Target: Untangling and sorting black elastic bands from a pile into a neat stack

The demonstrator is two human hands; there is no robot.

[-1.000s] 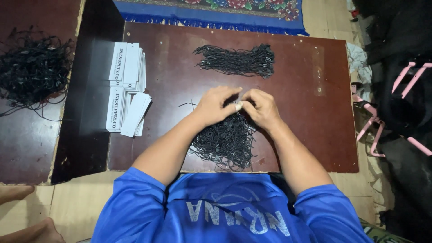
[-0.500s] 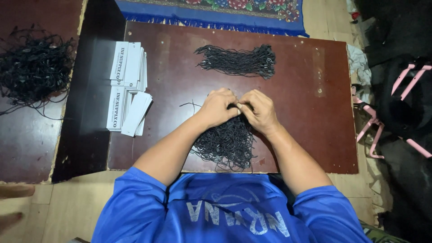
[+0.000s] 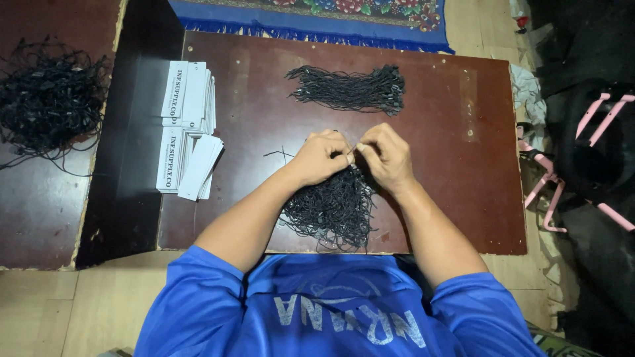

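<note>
Left hand [image 3: 322,157]: centre of frame, fingers curled, thumb and forefinger pinched together against the right hand's; the item pinched is too small to identify, though a thin black strand trails left from it. Right hand [image 3: 387,157]: just right of centre, fingers likewise closed in a pinch, fingertips touching those of the left hand. Loose heap of black cords [image 3: 331,208]: lower centre, directly beneath and partly behind both hands, reaching the near edge of the dark red-brown low table [image 3: 463,165]. Neat bundle of black cords [image 3: 350,89]: upper centre, laid lengthwise, well apart from the hands. White paper tags [image 3: 187,129]: stacked and fanned at centre left, on the table's left edge. Tangled mass of black cords [image 3: 46,99]: upper left, on a separate dark surface. Blue rug [image 3: 317,20]: top edge. Pink-framed object [image 3: 562,178]: right side, on floor.
</note>
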